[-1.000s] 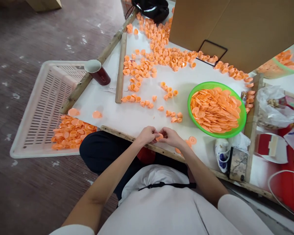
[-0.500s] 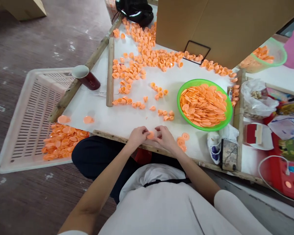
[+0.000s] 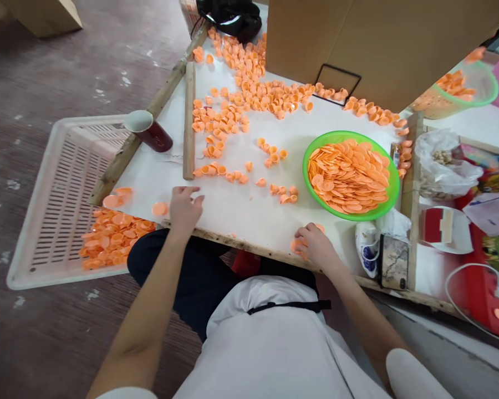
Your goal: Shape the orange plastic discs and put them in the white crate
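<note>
My left hand (image 3: 186, 209) hovers over the left front of the table, fingers apart and nothing in them. Just left of it lies a flat orange plastic disc (image 3: 159, 209), and farther left more orange discs (image 3: 117, 199) sit at the table's corner, slightly blurred. At the front edge on the right, my right hand (image 3: 317, 246) has its fingers curled down on a small group of orange discs (image 3: 298, 247), partly hidden by the fingers. Behind that hand stands a green bowl (image 3: 309, 195) heaped with similar discs. Small orange cups (image 3: 283, 191) are scattered over the table's middle.
A white crate (image 3: 33, 233) with orange pieces stands below the table's left corner. A dark red mug (image 3: 156, 137) lies tilted near a wooden strip (image 3: 188, 122). A cardboard box (image 3: 336, 44) stands at the back. A phone (image 3: 394, 261) rests at the right.
My hands have parted. The left moved left and opened, no longer at the orange piece both hands were on; the right moved right to the discs. Another disc shows at the left corner.
</note>
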{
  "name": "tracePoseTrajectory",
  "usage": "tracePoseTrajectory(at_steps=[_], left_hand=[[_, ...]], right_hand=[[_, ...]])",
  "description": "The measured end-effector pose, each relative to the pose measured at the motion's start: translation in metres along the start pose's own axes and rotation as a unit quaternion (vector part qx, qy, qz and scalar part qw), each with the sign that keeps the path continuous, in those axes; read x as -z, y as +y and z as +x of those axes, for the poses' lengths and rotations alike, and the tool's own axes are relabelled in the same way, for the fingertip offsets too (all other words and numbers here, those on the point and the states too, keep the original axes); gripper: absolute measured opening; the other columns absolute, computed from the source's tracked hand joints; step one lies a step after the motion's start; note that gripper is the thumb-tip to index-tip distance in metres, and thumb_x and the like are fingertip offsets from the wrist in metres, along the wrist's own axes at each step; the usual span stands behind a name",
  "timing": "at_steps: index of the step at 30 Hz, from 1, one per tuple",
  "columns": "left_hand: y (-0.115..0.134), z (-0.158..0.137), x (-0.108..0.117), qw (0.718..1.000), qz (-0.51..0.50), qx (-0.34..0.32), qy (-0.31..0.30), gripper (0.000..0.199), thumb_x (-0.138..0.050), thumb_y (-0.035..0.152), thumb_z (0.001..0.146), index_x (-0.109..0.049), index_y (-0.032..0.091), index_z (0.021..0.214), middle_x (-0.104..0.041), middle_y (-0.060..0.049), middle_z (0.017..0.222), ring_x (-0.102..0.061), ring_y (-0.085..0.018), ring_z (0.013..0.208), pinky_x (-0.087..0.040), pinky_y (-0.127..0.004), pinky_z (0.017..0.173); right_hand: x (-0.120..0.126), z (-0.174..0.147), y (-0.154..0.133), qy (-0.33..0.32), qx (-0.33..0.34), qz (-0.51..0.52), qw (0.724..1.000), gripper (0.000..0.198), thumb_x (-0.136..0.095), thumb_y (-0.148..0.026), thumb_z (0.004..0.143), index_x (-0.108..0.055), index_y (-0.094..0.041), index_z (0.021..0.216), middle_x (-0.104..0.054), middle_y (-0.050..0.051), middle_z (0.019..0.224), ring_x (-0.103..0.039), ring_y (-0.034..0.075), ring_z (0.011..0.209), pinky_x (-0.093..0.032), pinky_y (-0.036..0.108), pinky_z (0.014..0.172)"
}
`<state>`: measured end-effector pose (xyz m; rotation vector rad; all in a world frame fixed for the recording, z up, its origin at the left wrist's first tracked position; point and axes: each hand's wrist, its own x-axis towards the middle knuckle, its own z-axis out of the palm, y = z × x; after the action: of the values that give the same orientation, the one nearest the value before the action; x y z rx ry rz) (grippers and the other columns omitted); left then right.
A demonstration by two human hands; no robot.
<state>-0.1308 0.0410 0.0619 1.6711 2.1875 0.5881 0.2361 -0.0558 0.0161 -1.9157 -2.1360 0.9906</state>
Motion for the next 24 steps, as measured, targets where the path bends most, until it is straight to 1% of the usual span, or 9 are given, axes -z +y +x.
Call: tracePoseTrajectory(at_steps=[2, 5, 7, 10, 13, 15, 18, 21, 24], left_hand=[[0.019, 0.001, -0.014, 1.000, 0.005, -0.013, -0.007, 0.027, -0.056, 0.021, 0.080, -0.063, 0.014, 0.106, -0.052, -0.012, 0.112, -0.062, -0.020, 0.081, -0.049, -0.035, 0.084], [0.029, 0.015, -0.029, 0.999, 0.005, -0.034, 0.010, 0.028, -0.056, 0.020, 0.083, -0.062, 0.016, 0.109, -0.054, -0.011, 0.113, -0.062, -0.019, 0.082, -0.049, -0.036, 0.086], [0.025, 0.030, -0.035, 0.999, 0.010, -0.042, 0.028, 0.029, -0.055, 0.017, 0.084, -0.062, 0.017, 0.112, -0.054, -0.011, 0.114, -0.062, -0.021, 0.087, -0.049, -0.036, 0.088], [0.015, 0.053, -0.044, 0.997, 0.037, -0.050, 0.039, 0.032, -0.055, 0.014, 0.083, -0.060, 0.018, 0.115, -0.053, -0.013, 0.117, -0.059, -0.024, 0.100, -0.047, -0.036, 0.092], [0.004, 0.069, -0.052, 0.995, 0.088, -0.034, 0.039, 0.036, -0.055, 0.012, 0.081, -0.059, 0.017, 0.116, -0.054, -0.015, 0.119, -0.054, -0.028, 0.109, -0.045, -0.038, 0.094], [-0.002, 0.073, -0.055, 0.993, 0.116, -0.015, 0.031, 0.036, -0.053, 0.010, 0.081, -0.059, 0.016, 0.116, -0.057, -0.015, 0.115, -0.054, -0.029, 0.110, -0.044, -0.039, 0.093], [-0.006, 0.067, -0.050, 0.994, 0.106, 0.004, 0.018, 0.036, -0.054, 0.012, 0.080, -0.059, 0.016, 0.115, -0.063, -0.013, 0.104, -0.058, -0.027, 0.102, -0.045, -0.038, 0.088], [0.001, 0.041, -0.039, 1.000, 0.007, 0.021, -0.009, 0.038, -0.059, 0.020, 0.078, -0.057, 0.017, 0.116, -0.066, -0.006, 0.089, -0.062, -0.021, 0.086, -0.047, -0.033, 0.081], [0.019, 0.000, -0.040, 0.989, -0.112, 0.010, -0.096, 0.031, -0.061, 0.027, 0.077, -0.061, 0.018, 0.107, -0.063, -0.001, 0.076, -0.060, -0.016, 0.074, -0.048, -0.027, 0.073]], right_hand=[[-0.002, 0.003, -0.012, -0.028, -0.002, -0.024, 0.999, 0.015, -0.065, -0.009, 0.072, -0.062, -0.019, 0.083, -0.057, 0.007, 0.095, -0.057, 0.020, 0.086, -0.040, 0.027, 0.067], [0.002, 0.008, -0.019, -0.054, 0.003, 0.005, 0.999, 0.012, -0.063, -0.009, 0.073, -0.057, -0.019, 0.078, -0.059, 0.005, 0.090, -0.056, 0.017, 0.081, -0.039, 0.027, 0.067], [0.006, 0.012, -0.017, -0.070, 0.000, 0.056, 0.996, 0.010, -0.063, -0.014, 0.076, -0.055, -0.019, 0.075, -0.060, 0.002, 0.082, -0.055, 0.015, 0.075, -0.038, 0.026, 0.067], [0.006, 0.017, -0.014, -0.081, -0.006, 0.116, 0.990, 0.013, -0.064, -0.024, 0.078, -0.053, -0.020, 0.072, -0.061, -0.001, 0.072, -0.053, 0.014, 0.066, -0.038, 0.026, 0.063], [0.005, 0.021, -0.015, -0.061, 0.001, 0.145, 0.988, 0.014, -0.064, -0.029, 0.078, -0.053, -0.021, 0.073, -0.061, -0.002, 0.071, -0.051, 0.013, 0.062, -0.037, 0.026, 0.060], [0.004, 0.020, -0.018, -0.048, 0.002, 0.167, 0.985, 0.015, -0.064, -0.030, 0.079, -0.053, -0.021, 0.073, -0.062, -0.002, 0.072, -0.051, 0.013, 0.061, -0.037, 0.026, 0.059], [0.004, 0.018, -0.019, -0.038, -0.005, 0.195, 0.980, 0.017, -0.064, -0.033, 0.079, -0.053, -0.021, 0.072, -0.061, -0.002, 0.071, -0.050, 0.013, 0.060, -0.038, 0.026, 0.058], [-0.001, 0.019, -0.015, -0.027, -0.012, 0.224, 0.974, 0.020, -0.065, -0.037, 0.078, -0.053, -0.021, 0.075, -0.060, -0.002, 0.071, -0.050, 0.013, 0.060, -0.039, 0.026, 0.058], [-0.013, 0.027, -0.012, -0.007, -0.022, 0.287, 0.958, 0.024, -0.068, -0.041, 0.075, -0.056, -0.021, 0.083, -0.061, -0.001, 0.074, -0.053, 0.013, 0.063, -0.043, 0.027, 0.059]])
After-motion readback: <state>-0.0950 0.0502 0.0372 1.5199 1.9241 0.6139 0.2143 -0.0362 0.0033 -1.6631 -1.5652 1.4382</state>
